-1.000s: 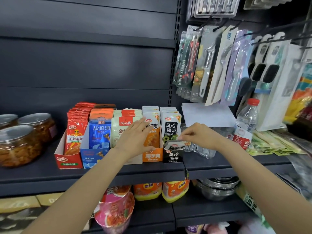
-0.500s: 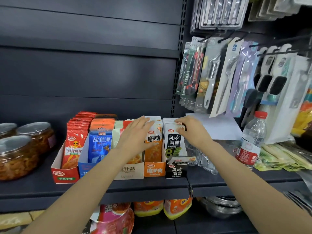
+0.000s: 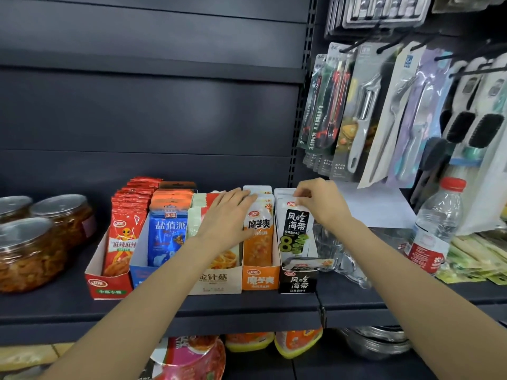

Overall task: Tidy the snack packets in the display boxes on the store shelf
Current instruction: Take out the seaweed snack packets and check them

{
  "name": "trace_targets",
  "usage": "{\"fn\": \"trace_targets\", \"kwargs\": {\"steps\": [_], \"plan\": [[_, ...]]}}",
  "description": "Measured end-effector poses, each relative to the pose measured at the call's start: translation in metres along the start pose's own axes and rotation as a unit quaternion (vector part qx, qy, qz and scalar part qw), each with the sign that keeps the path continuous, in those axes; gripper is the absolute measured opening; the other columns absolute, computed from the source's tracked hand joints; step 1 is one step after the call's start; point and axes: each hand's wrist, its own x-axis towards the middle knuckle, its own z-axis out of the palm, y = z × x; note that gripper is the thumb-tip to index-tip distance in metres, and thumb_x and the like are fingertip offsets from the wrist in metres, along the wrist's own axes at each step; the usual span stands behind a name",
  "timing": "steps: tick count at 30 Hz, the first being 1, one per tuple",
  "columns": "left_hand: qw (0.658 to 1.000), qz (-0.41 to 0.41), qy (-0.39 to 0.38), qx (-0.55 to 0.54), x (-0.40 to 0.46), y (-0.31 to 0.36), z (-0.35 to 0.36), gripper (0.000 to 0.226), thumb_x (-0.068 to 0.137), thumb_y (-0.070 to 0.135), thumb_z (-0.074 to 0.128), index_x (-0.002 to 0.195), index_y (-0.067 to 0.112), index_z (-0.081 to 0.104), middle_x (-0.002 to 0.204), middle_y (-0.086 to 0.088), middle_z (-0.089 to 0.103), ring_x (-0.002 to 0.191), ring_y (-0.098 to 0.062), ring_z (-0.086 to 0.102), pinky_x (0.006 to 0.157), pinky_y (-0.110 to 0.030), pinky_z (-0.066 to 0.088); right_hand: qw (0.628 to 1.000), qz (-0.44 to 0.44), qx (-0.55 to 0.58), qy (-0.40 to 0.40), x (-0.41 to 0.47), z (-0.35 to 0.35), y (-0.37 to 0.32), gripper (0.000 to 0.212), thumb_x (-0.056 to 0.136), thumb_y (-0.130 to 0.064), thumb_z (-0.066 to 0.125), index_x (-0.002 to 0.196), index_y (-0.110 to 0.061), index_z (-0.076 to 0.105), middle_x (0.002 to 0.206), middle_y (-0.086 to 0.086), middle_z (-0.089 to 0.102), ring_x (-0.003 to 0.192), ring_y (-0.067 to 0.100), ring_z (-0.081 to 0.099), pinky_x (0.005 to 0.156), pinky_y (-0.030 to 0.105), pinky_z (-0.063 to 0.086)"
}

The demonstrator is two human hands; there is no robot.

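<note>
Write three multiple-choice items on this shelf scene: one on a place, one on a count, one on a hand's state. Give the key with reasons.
1. Where does the clear plastic water bottle with a red cap stand?
A. right of the display boxes
B. left of the jars
C. on the lower shelf

2. How many cardboard display boxes stand in the row?
A. three
B. five
C. seven

3. What is the right hand doing?
A. hanging idle
B. pinching the top of a white-and-black snack packet
C. holding the bottle

Key: 1 A, it stands right of the black display box. 2 B, red, blue, beige, orange and black fronts show. 3 B, its fingertips close on the packet's top edge.
</note>
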Motion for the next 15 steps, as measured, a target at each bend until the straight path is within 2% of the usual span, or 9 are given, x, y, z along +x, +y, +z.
{"fn": "trace_targets", "kwargs": {"steps": [3,7,10,12,15], "plan": [[1.0,-0.007,-0.001,-0.02,0.0,0.0,-0.002,0.072,0.089,0.041,0.059,0.148,0.027,0.021,0.156,0.005,0.021,0.145,-0.015,0.013,0.117,-0.032,0.007,1.0,-0.014,-0.001,0.013,-0.003,0.0,-0.002,0.006,0.087,-0.014,0.064,0.085,-0.016,0.069,0.109,0.002,0.064,0.098,0.022,0.059,0.079,0.035,0.049],[0.998,-0.01,0.007,-0.055,0.0,0.001,-0.008,0.062,0.092,0.036,0.055,0.147,0.027,0.027,0.154,0.005,0.028,0.143,-0.014,0.017,0.117,-0.032,0.01,0.998,-0.024,0.058,0.03,-0.01,-0.009,-0.002,0.009,0.087,-0.013,0.064,0.083,-0.02,0.068,0.088,-0.006,0.066,0.091,0.015,0.061,0.078,0.031,0.049],[0.993,-0.021,0.044,-0.111,-0.002,0.006,-0.017,0.054,0.093,0.03,0.056,0.143,0.025,0.036,0.147,0.005,0.037,0.139,-0.014,0.026,0.113,-0.029,0.022,0.991,-0.032,0.119,0.052,-0.018,-0.023,-0.003,0.008,0.086,-0.013,0.066,0.081,-0.02,0.069,0.081,-0.01,0.065,0.085,0.008,0.06,0.082,0.026,0.049],[0.987,-0.022,0.063,-0.144,-0.005,0.012,-0.022,0.047,0.093,0.025,0.057,0.138,0.023,0.044,0.136,0.004,0.048,0.129,-0.014,0.039,0.104,-0.027,0.034,0.986,-0.033,0.15,0.063,-0.026,-0.031,-0.005,0.007,0.086,-0.015,0.067,0.081,-0.019,0.069,0.079,-0.011,0.065,0.082,0.005,0.06,0.078,0.02,0.047],[0.977,-0.04,0.044,-0.205,-0.011,0.024,-0.027,0.036,0.093,0.024,0.057,0.129,0.022,0.053,0.105,0.004,0.064,0.098,-0.011,0.06,0.087,-0.027,0.051,0.979,-0.032,0.182,0.086,-0.034,-0.04,-0.007,0.008,0.086,-0.014,0.066,0.081,-0.019,0.069,0.078,-0.012,0.066,0.079,0.0,0.059,0.071,0.008,0.042]]}}
